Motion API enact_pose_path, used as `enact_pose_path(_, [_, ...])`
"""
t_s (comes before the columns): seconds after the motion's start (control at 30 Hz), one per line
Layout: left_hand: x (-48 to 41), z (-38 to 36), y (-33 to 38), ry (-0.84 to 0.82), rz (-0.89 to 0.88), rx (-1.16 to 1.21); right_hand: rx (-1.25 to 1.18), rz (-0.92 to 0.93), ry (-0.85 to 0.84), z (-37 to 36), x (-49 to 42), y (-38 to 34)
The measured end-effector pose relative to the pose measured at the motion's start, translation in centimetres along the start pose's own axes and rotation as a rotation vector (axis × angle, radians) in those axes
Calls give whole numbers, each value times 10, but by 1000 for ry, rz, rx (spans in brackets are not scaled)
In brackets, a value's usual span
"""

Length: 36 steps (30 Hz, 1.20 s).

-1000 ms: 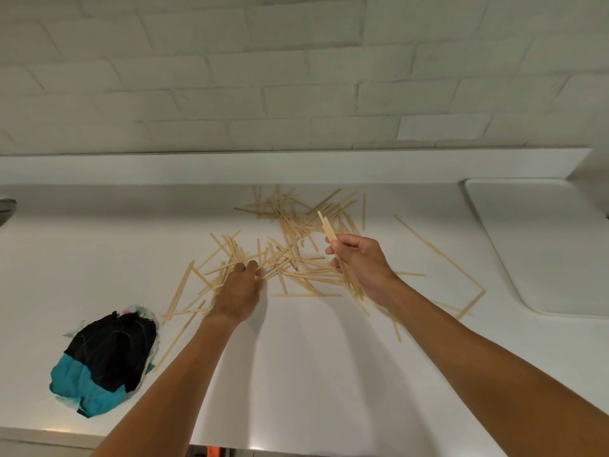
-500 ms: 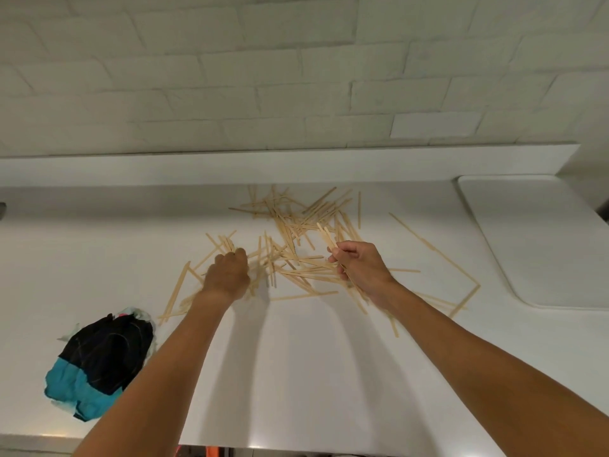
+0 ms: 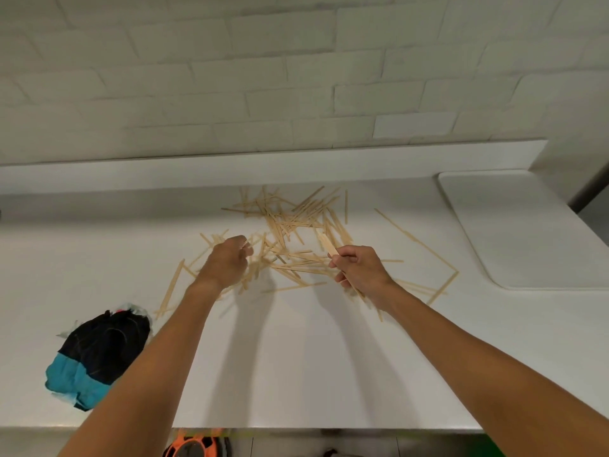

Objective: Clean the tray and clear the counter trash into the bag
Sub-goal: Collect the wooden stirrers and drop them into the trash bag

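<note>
Littering white counter (image 3: 296,357): wooden sticks (image 3: 296,219); brick wall (image 3: 263,77) behind.

Soft, rather dim light throws diffuse forearm shadows onto the white counter (image 3: 296,374). The left hand (image 3: 227,263) is motion-smeared. The brick wall (image 3: 296,77) courses bow toward 9 and 3 o'clock.

The tabletop (image 3: 296,374) is being bordered rearward by a ledge (image 3: 263,166) under a white brick wall (image 3: 296,77); an orange object (image 3: 194,447) is being shown below its front edge.

Bare forearms (image 3: 158,351) — bare hands (image 3: 227,263)
</note>
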<state>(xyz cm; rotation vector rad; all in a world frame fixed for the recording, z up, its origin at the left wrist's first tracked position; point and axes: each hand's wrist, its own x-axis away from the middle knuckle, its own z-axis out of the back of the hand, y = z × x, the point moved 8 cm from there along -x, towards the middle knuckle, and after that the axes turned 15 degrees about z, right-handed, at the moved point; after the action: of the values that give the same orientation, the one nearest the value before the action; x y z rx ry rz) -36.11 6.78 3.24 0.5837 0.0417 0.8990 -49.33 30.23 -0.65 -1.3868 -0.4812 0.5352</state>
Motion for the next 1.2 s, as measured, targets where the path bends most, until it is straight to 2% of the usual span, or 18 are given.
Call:
enact_pose_path(0.13, [25,-28,34,-186,-132,129,-21,12,10,18,18,-3])
enact_pose_path(0.3, [53,-68,77,-292,-319,102,-11,10,66,59,48,0])
enact_pose_path(0.43, [80,-101,122,-371,-371,95,-21,-15,154,109,84,11])
enact_pose_path(0.6, [144,-164,195,-508,-435,80,-15,-51,344,197,162,26])
enact_pose_path(0.9, [322,-303,316,-737,-704,-46,134,-150,792,370,369,58])
enact_pose_path(1.1, [434,-387,354,-843,-871,-213,357,-312,821,424,490,96])
enact_pose_path(1.2, [477,-428,360,-869,-949,-340,421,-372,775,436,532,110])
